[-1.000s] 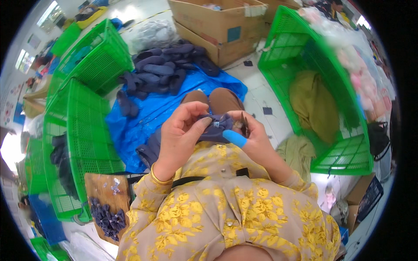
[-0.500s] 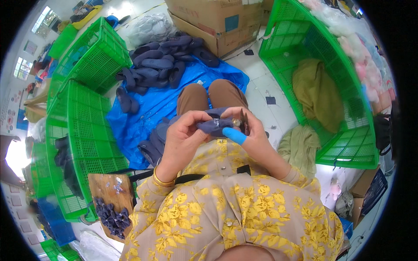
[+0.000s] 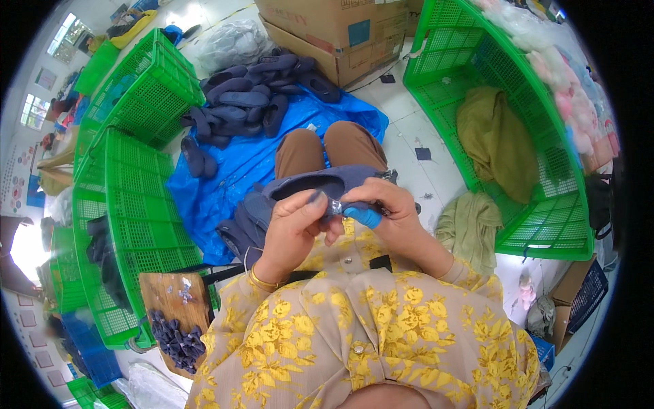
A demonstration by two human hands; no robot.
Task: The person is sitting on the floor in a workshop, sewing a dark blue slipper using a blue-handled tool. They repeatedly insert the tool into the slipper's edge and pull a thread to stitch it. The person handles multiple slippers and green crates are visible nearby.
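Note:
My left hand (image 3: 289, 221) is closed, thumb against fingers, at a small shiny silver piece (image 3: 335, 206) between my hands. My right hand (image 3: 395, 215), with blue tape (image 3: 362, 216) wrapped on its thumb, pinches a small dark blue fabric piece beside the silver one; fingers hide most of it. Behind my hands, a dark blue slipper (image 3: 354, 176) lies across my lap, its opening facing up. A dark metal tool, perhaps snips (image 3: 388, 176), shows just beyond my right fingers. More dark blue slippers (image 3: 235, 232) are beside my left wrist.
A heap of dark blue slippers (image 3: 245, 99) lies on a blue sheet (image 3: 231, 163). Green crates (image 3: 146, 198) stand at the left; another green crate (image 3: 545, 228) at the right holds olive cloth (image 3: 494, 136). A wooden board (image 3: 157, 290) carries small dark blue bows (image 3: 176, 341). Cardboard boxes (image 3: 334, 34) stand ahead.
My hands have lowered slightly towards me, uncovering more of the slipper behind. My left fingers have shifted onto the silver piece. The pointed metal blades by my right hand no longer stand out.

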